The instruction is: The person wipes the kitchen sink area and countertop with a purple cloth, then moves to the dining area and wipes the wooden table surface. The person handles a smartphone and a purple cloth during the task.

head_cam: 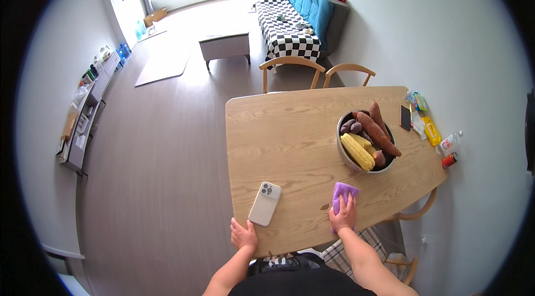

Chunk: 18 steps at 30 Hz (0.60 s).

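Observation:
My right hand (344,213) presses a folded purple cloth (343,191) flat on the wooden table (284,141), near its front edge. At the table's near left corner rests my left hand (243,233), fingers apart and holding nothing. Just beyond its thumb lies a smartphone (264,207) in a pale case, camera side up. Farther back and to the right stands a round metal pot (343,153) holding yellow corn cobs (357,153), long sweet potatoes (374,128) and small purple tubers (350,126).
Along the table's wall side are a dark phone (405,118), a yellow wipes pack (431,131), a clear plastic bottle (449,142) and a red can (449,160). Wooden chairs (291,61) stand at the far side; another chair (422,208) is at the right. A plaid seat cushion (359,250) lies below.

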### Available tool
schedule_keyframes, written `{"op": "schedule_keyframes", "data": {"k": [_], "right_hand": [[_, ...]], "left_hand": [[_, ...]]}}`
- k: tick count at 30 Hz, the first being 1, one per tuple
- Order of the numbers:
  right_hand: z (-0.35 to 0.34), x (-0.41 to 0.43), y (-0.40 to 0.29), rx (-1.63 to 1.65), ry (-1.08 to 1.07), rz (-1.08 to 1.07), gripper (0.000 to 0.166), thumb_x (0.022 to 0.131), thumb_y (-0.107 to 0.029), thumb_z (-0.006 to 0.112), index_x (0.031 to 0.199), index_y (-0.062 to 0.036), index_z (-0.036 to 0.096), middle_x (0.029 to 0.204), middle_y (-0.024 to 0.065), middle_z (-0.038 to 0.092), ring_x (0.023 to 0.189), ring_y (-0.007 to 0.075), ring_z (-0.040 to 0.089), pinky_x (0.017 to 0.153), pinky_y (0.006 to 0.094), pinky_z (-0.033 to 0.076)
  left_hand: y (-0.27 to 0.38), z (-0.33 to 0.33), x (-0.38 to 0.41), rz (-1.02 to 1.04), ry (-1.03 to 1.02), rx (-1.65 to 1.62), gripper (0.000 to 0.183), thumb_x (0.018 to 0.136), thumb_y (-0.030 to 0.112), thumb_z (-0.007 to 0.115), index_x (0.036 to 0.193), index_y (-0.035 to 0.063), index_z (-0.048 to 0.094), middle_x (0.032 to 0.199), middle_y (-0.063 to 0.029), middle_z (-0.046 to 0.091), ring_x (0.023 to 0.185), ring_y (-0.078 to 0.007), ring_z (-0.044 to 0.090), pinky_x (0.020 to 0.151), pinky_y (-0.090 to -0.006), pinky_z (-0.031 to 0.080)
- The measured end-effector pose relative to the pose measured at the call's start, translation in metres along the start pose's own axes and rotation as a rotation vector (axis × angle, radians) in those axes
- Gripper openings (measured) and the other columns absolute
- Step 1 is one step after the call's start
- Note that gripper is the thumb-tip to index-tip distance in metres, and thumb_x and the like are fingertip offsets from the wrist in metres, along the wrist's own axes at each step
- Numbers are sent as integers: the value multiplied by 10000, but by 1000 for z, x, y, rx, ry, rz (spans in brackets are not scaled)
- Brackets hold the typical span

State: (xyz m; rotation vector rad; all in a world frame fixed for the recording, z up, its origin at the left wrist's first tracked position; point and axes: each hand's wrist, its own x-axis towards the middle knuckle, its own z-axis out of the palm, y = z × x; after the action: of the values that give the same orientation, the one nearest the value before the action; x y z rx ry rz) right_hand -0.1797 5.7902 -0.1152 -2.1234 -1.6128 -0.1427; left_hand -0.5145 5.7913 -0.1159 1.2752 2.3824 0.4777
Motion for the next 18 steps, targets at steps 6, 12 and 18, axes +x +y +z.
{"op": "schedule_keyframes", "data": {"k": [6, 12, 18], "right_hand": [[1, -2, 3, -11, 12, -7, 572, 699, -292, 644, 1231, -98, 564, 1383, 199, 403, 1290, 447, 357, 1064, 502, 348], [-1, 0, 1, -18, 1, -11, 578, 700, -297, 644, 1235, -96, 558, 1377, 202, 406, 1276, 449, 367, 1063, 504, 347], [2, -1, 4, -21, 9, -9, 576, 697, -296, 645, 1231, -97, 560, 1371, 206, 409, 1272, 453, 368, 1061, 504, 349]], "left_hand": [[-1, 1, 0, -3, -8, 20, 653, 891, 451, 505, 1361, 24, 354, 1205, -209, 528, 1067, -382, 557, 871, -473, 459], [0, 0, 0, -3, -13, 11, 658, 892, 452, 501, 1368, 24, 344, 1208, -208, 527, 1071, -383, 556, 872, -482, 456], [0, 2, 2, -21, -28, 22, 662, 888, 449, 505, 1369, 24, 343, 1230, -206, 518, 1082, -383, 553, 885, -479, 453]]}}
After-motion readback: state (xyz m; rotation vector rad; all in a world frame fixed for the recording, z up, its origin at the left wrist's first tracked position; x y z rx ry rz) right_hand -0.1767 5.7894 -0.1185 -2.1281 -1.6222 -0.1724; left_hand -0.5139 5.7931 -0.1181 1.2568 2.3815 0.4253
